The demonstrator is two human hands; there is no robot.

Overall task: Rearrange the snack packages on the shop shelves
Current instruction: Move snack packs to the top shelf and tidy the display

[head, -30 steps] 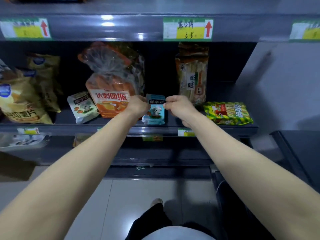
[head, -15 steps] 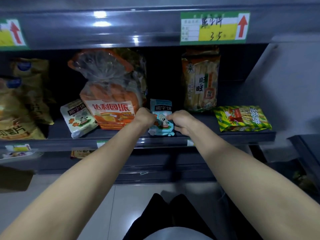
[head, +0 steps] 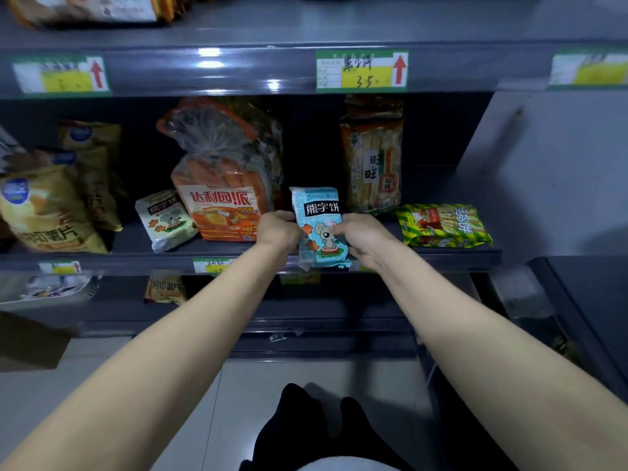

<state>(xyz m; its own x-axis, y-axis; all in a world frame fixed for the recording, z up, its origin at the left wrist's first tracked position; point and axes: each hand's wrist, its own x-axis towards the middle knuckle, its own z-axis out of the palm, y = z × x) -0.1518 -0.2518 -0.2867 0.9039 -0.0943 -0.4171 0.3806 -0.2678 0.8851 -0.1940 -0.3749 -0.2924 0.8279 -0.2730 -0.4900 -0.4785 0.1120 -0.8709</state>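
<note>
Standing at the front lip of a dark grey metal shop shelf, a light blue plastic biscuit packet with a cartoon bear overhangs the edge slightly. Bare shelf lies between it and a green-and-yellow striped snack bag lying flat at the shelf's right end. An orange bagged bread loaf stands just to its left, and a tall rice cracker pack behind. Pale floor tiles show below. The left hand and right hand each pinch a side of the blue packet, fingers curled closed.
</note>
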